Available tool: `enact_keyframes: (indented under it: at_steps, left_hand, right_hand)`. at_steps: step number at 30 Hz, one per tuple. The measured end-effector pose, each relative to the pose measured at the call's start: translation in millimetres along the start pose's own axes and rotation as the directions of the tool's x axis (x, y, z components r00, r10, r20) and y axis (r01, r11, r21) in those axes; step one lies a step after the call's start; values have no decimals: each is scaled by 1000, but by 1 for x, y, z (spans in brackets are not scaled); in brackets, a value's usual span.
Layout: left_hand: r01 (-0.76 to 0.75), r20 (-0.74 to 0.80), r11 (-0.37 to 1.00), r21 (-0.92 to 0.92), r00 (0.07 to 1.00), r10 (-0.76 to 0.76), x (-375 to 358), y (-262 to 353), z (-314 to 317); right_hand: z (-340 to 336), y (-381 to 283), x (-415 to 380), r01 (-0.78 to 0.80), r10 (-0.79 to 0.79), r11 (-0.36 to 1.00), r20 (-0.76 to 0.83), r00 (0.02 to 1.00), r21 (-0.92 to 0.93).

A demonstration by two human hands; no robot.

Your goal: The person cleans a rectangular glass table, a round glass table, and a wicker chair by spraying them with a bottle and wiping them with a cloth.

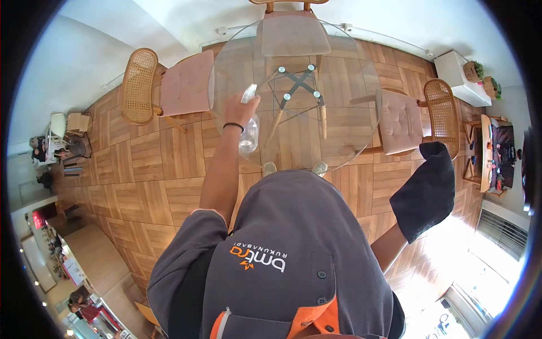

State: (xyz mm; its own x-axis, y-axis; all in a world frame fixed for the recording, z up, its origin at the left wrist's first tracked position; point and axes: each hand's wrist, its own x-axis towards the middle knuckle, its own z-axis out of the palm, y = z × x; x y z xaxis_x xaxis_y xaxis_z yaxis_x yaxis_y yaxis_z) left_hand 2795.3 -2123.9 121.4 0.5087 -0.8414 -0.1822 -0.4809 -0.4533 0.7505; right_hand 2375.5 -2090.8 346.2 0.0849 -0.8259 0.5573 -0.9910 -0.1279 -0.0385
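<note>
Over the left part of a round glass table point(344, 73), my left hand point(240, 110) is wrapped round the neck of a clear spray bottle point(249, 135) with a white nozzle. A dark band is on that wrist. To the right, beyond the table's edge, a black cloth point(426, 195) hangs over my right hand and covers its fingers, so their pose is hidden. Beneath the glass, a dark cross frame with wooden legs shows through.
Pink cushioned chairs with cane backs stand left point(186, 85), right point(400, 121) and at the far side point(293, 35) of the table. A white cabinet point(460, 79) with plants is at the back right. Another person point(84, 308) is at the lower left.
</note>
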Motion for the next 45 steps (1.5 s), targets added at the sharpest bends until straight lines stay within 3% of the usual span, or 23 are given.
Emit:
enact_keyframes:
  at_steps: [3, 7, 11, 15, 16, 20, 27, 31, 34, 37, 38, 42, 45]
  left_hand:
    - [-95, -118, 993, -64, 989, 87, -32, -20, 9]
    - [31, -33, 993, 113, 999, -28, -63, -59, 8]
    - [-99, 115, 991, 94, 989, 88, -93, -64, 17]
    - [-151, 328, 989, 9, 934, 139, -107, -26, 37]
    - [-222, 303, 974, 38, 932, 201, -109, -17, 49]
    - [-265, 139, 955, 131, 959, 247, -103, 27, 92]
    - [-224, -156, 956, 188, 955, 254, -71, 54, 115]
    - [-299, 77, 938, 176, 954, 289, -75, 55, 117]
    - [-546, 222, 838, -1, 817, 533, -85, 59, 131]
    - [-570, 299, 814, -111, 762, 574, -95, 68, 156]
    - [-564, 484, 826, -17, 718, 500, -92, 71, 161]
    - [-611, 464, 791, -39, 690, 556, -97, 92, 179]
    - [-577, 443, 816, 25, 739, 508, -94, 103, 191]
  right_hand:
    - [2, 5, -1, -11, 11, 1000, 4, 1000, 4]
    - [3, 11, -2, -23, 23, 1000, 3, 1000, 1]
    - [3, 17, -3, -31, 31, 1000, -3, 1000, 2]
    - [3, 25, -5, -48, 48, 999, -11, 999, 1]
    - [3, 27, -5, -52, 52, 999, -16, 999, -4]
    - [-1, 32, -11, -68, 67, 998, -24, 997, -17]
    - [-8, 47, -20, -117, 116, 993, -30, 993, -28]
    - [-12, 57, -24, -157, 155, 987, -34, 987, -35]
    - [-14, 62, -26, -184, 182, 982, -38, 983, -44]
    - [-13, 69, -27, -209, 207, 976, -41, 977, -57]
    - [-13, 71, -27, -215, 213, 975, -42, 976, -59]
    - [-14, 75, -29, -233, 230, 970, -48, 972, -70]
    - [-13, 80, -30, -242, 239, 968, -49, 970, -68]
